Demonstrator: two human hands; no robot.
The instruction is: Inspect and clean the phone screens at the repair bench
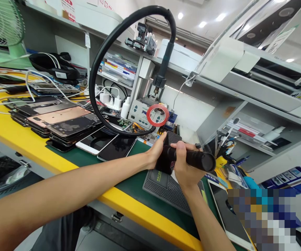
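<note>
My right hand [185, 172] is wrapped around a thick black cylindrical tool [202, 160], shaped like a flashlight, its round end facing me. Just left of it, my left hand [156, 153] grips a dark, flat, phone-like device [164, 165] by its edge. The tool's far end overlaps the device, so I cannot tell whether they touch. Both hands are above a grey perforated pad [174, 193] on the green mat [132, 184].
Stacks of phone screens and frames [64, 122] lie on the left. A black hose [94, 69] loops up to a hot-air handle [163, 62]; red tape [157, 115] is behind my hands. A white tablet [229, 212] lies right, pens and tools [222, 139] beyond.
</note>
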